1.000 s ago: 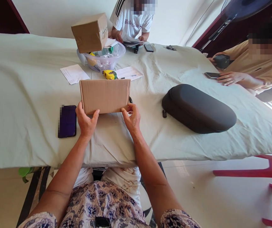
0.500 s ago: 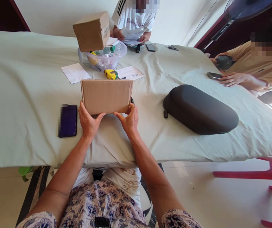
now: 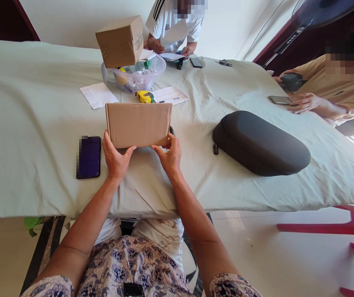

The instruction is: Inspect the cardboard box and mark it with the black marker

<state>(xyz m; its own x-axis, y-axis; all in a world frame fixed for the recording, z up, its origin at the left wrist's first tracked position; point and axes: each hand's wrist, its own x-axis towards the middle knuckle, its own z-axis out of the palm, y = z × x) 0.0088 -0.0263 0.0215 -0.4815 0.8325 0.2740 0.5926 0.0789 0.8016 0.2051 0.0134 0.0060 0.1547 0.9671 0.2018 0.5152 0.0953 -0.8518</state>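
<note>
A flat brown cardboard box [image 3: 138, 124] stands on its edge on the cloth-covered table [image 3: 34, 119] right in front of me. My left hand [image 3: 115, 159] grips its lower left corner, thumb across the near face. My right hand [image 3: 169, 156] pinches the lower right edge, fingers curled around it. A dark phone [image 3: 88, 157] lies flat just left of my left hand. A yellow tape measure [image 3: 144, 96] sits behind the box.
A black oval hard case [image 3: 260, 142] lies to the right. At the back, a clear bowl [image 3: 138, 76] of items carries a cardboard box [image 3: 120, 40]. Papers [image 3: 98, 95] lie nearby. Two other people sit at the far and right sides. A red chair [image 3: 343, 227] stands at right.
My right thumb slid left along the box's bottom edge. The box shifted very slightly. The person at the back has moved papers.
</note>
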